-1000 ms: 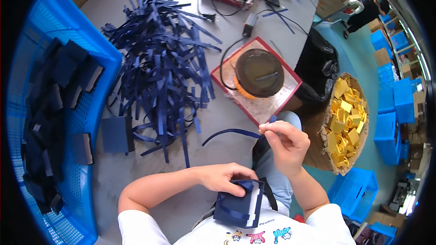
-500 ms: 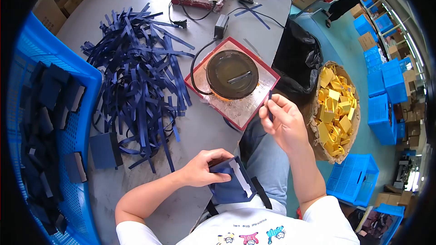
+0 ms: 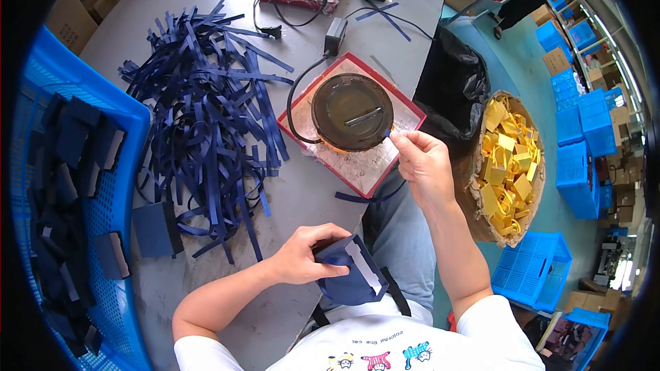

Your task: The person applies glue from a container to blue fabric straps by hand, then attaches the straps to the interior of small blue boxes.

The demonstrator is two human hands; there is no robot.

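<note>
The right hand (image 3: 423,165) pinches a navy ribbon (image 3: 357,199) tip in its fingers (image 3: 405,141), the corded pot (image 3: 352,111) just left of them (ribbon trailing bodyward); the left hand (image 3: 302,257) clasps a navy box (image 3: 350,280).

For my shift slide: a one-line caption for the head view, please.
Left hand grips a navy box; right hand pinches a ribbon by the round pot.

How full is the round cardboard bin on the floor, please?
Nearly full: yellow pieces pile across the cardboard bin, close up to its rim.

Left hand (image 3: 302,257) curled, gripping, near chest; right hand (image 3: 421,161) raised, fingertips seemingly pinched.
</note>
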